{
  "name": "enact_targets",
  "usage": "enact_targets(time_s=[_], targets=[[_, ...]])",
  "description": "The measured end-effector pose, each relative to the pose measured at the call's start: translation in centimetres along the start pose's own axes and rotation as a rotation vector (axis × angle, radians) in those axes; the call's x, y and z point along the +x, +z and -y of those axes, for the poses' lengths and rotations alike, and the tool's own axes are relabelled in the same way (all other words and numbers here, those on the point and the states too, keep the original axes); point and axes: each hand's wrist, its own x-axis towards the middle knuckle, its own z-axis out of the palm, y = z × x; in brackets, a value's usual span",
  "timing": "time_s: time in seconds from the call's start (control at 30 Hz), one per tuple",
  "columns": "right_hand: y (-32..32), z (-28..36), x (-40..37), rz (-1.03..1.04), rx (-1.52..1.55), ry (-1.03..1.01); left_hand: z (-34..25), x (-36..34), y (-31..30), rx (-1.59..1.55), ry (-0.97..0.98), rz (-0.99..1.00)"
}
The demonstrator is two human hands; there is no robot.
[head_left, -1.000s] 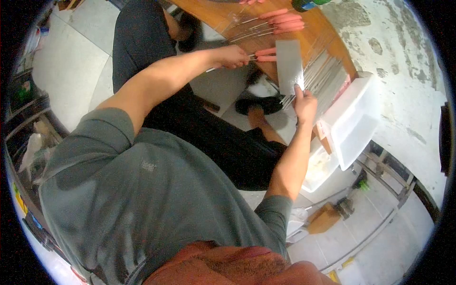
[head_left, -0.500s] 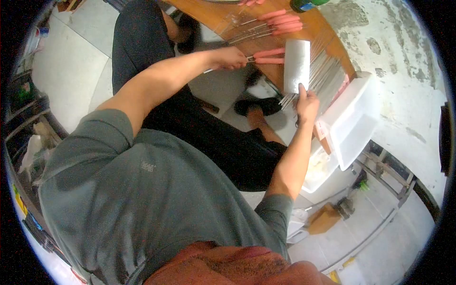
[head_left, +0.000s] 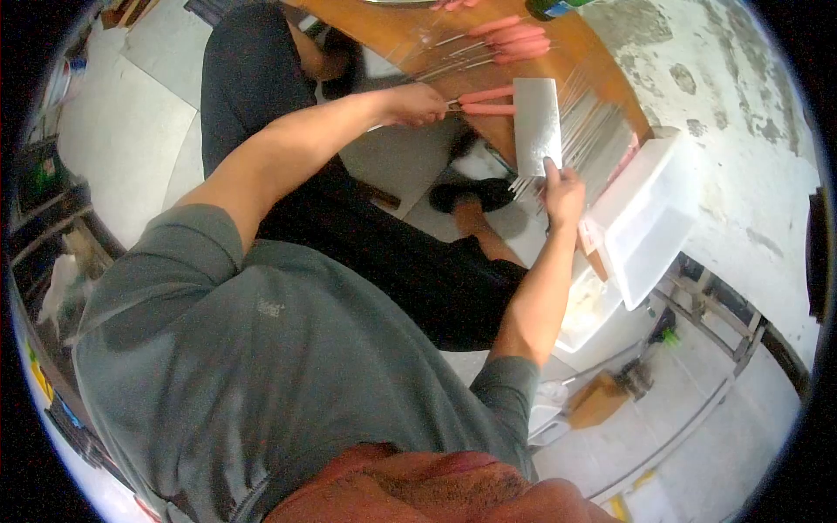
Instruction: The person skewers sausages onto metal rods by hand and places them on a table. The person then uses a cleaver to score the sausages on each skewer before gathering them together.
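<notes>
My left hand is closed round the thin ends of skewers bearing two pink sausages. The sausages point right, and their far ends meet or pass behind a broad, flat, silvery-white piece that looks like a cleaver blade. My right hand grips that piece at its lower end, thumb on its face. Just right of it, many thin metal skewers lie on the brown wooden board. More skewered pink sausages lie on the board above my hands.
A white plastic bin stands right of my right hand, with another white container below it. A green bottle is at the top edge. My black-trousered legs are beneath my arms. A brown box sits on the tiled floor.
The silvery piece in my right hand has shifted slightly left and turned a little. My left hand and its two sausages have moved slightly left too.
</notes>
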Motion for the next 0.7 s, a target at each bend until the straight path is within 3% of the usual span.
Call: enact_targets(time_s=[0.13, 0.17, 0.27, 0.33, 0.4, 0.43, 0.53, 0.63, 0.7], targets=[[0.1, -1.0, 0.6, -0.140, 0.223, 0.103, -0.8, -0.9, 0.4, 0.015, -0.018, -0.022], [-0.4, -0.6, 0.1, -0.277, 0.139, -0.012, -1.0, -1.2, 0.6, 0.015, -0.012, -0.033], [-2.5, -0.5, 0.4, -0.316, 0.051, -0.007, -1.2, 0.0, 0.2, 0.226, 0.060, -0.064], [-3.1, -0.8, 0.6, -0.301, 0.288, 0.000, -2.7, -0.5, 0.4, 0.408, 0.341, -0.102], [-3.6, -1.1, 0.7, -0.313, 0.425, 0.010, -6.1, -1.4, 0.9, 0.505, 0.341, -0.203], [-3.8, -0.3, 0.2, -0.310, 0.434, 0.011, -7.3, -1.0, 0.7, 0.750, 0.407, -0.320], [-4.4, 1.6, -0.7, -0.306, 0.435, 0.002, -9.1, 2.5, -0.9, 0.795, 0.475, -0.534], [-4.3, 1.5, -0.9, -0.294, 0.387, -0.016, -9.9, 5.6, -3.1, 0.866, 0.407, -0.712], [-3.9, 1.4, -0.8, -0.283, 0.372, -0.032, -10.2, 5.9, -4.2, 1.069, 0.431, -0.644]])
